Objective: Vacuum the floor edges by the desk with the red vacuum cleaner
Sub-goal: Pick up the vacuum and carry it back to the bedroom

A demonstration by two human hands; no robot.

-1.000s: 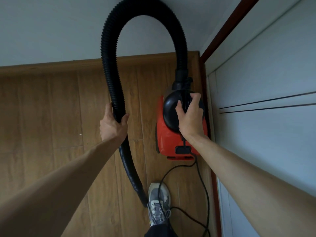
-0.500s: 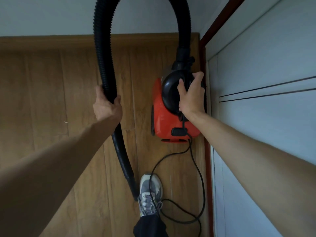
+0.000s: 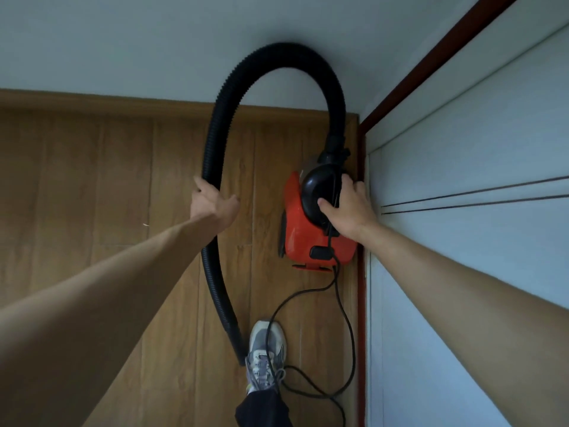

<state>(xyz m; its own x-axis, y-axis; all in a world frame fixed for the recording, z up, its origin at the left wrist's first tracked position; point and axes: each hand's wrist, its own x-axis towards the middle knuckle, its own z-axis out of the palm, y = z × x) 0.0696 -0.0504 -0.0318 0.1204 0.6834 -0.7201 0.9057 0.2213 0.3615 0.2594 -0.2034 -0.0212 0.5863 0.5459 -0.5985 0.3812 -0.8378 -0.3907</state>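
Note:
The red vacuum cleaner [image 3: 303, 235] hangs above the wooden floor, close to the white door panel on the right. My right hand [image 3: 349, 209] grips its black handle on top. A black ribbed hose [image 3: 277, 61] arches up from the vacuum's front and curves down on the left. My left hand [image 3: 212, 203] grips this hose partway down. The hose's lower end [image 3: 235, 343] reaches down beside my shoe.
A black power cord [image 3: 345, 318] trails from the vacuum's rear and loops over my grey shoe [image 3: 264, 355]. A wooden skirting board [image 3: 107, 101] runs along the far wall. A dark red door frame [image 3: 361, 288] edges the floor on the right.
The view has tilted back up, so the whole hose arch shows again. Both hands keep their grips on the hose and the handle.

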